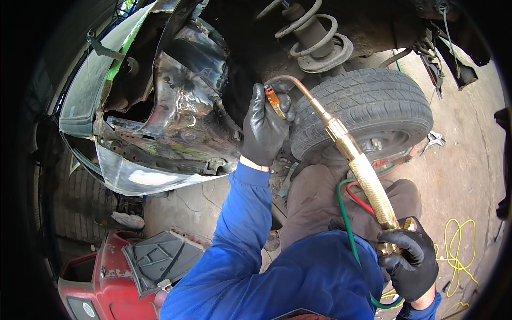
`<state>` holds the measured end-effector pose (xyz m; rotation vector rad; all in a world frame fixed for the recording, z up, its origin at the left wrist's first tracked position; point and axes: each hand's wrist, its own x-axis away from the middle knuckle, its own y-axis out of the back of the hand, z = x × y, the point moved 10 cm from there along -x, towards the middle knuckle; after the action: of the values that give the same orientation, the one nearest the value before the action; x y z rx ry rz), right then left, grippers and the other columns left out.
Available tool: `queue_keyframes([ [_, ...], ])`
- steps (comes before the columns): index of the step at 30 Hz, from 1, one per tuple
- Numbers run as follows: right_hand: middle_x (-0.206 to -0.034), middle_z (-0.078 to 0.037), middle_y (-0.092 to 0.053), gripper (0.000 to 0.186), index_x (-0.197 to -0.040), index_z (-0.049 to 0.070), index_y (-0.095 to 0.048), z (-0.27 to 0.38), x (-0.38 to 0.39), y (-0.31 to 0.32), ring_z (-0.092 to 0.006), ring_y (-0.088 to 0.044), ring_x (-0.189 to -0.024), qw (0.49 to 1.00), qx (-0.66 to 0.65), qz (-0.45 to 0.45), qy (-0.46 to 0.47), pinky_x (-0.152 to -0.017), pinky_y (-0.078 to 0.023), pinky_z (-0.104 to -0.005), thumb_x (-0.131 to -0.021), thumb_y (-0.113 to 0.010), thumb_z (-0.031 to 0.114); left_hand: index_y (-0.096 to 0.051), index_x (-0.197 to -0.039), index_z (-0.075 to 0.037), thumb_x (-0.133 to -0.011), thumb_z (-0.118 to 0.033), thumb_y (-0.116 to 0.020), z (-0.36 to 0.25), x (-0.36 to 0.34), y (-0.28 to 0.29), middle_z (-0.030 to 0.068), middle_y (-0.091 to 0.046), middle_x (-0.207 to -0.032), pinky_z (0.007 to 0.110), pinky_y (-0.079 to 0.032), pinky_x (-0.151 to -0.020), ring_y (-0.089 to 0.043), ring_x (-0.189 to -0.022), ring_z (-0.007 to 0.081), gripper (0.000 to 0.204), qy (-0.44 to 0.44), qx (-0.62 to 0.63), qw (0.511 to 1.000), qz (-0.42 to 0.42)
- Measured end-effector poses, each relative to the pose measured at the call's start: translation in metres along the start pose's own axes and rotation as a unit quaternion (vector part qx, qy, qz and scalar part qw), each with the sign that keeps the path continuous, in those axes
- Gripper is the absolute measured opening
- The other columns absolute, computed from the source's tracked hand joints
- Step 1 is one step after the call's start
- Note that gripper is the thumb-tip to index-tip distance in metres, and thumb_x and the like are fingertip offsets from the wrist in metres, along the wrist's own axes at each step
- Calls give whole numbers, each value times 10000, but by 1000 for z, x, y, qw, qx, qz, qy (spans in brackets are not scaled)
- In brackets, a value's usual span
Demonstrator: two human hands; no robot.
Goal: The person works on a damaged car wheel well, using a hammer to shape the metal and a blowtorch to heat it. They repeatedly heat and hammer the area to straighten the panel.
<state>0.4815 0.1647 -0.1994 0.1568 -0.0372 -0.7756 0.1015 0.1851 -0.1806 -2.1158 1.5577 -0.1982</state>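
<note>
My left hand [262,132], in a black glove, is closed around an orange lighter [275,102] held upright. The curved copper tip of a brass gas torch [364,178] ends right by the top of the lighter. I see no flame there. At the torch's rear end my right hand [415,264], gloved in black too, grips it by the valve knobs. A green hose [349,229] and a red hose [360,200] loop below the torch, over my lap. The torch slants across in front of a car tyre [368,98].
Cut, scorched car bodywork [184,106] with ragged edges stands to the left. Above the tyre is a coil spring [314,42] on its strut. Locking pliers [434,140] and a yellow cord [457,256] lie on the floor at right. A red car panel [106,272] sits lower left.
</note>
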Motion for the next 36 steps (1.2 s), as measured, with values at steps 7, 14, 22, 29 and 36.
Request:
queue_keyframes([
  [7,-993,-156,-829,454,-1116,7,-822,3,-1,0,-341,-725,-892,1000,8,1,16,-888,-549,-454,-817,-896,341,-721,-1043,-72,-1137,-581,-497,-1,-10,2,15,-476,-675,419,-453,-736,-503,-656,200,565,39,101,994,-9],
  [14,-997,-164,-820,456,-1125,8,-825,0,-1,0,-357,-710,-950,1000,26,-12,-3,-870,-557,-463,-819,-878,342,-664,-1036,-54,-1111,-406,-548,7,3,-20,-10,-452,-714,346,-402,-685,-421,-665,150,378,47,120,991,28],
  [22,-959,-184,-734,580,-1148,-32,-791,3,-2,-2,-320,-684,-869,995,93,-37,13,-768,-536,-426,-954,-780,514,-683,-1159,-67,-1109,-600,-569,45,32,-41,-10,-503,-773,359,-447,-705,-477,-694,139,548,73,11,997,24],
  [29,-1025,-185,-786,476,-1206,20,-821,23,-13,-7,-376,-675,-928,985,151,-47,64,-787,-564,-476,-878,-860,362,-661,-1297,-15,-1072,-289,-752,105,96,-128,7,-691,-1015,273,-555,-822,-646,-908,71,366,174,-120,975,66],
  [36,-1032,-204,-737,429,-1227,69,-833,37,-20,-10,-372,-712,-900,980,177,-61,62,-750,-576,-468,-886,-869,326,-686,-1307,-2,-1062,-205,-766,105,97,-140,18,-728,-1106,280,-564,-861,-665,-989,74,328,177,-90,979,48],
])
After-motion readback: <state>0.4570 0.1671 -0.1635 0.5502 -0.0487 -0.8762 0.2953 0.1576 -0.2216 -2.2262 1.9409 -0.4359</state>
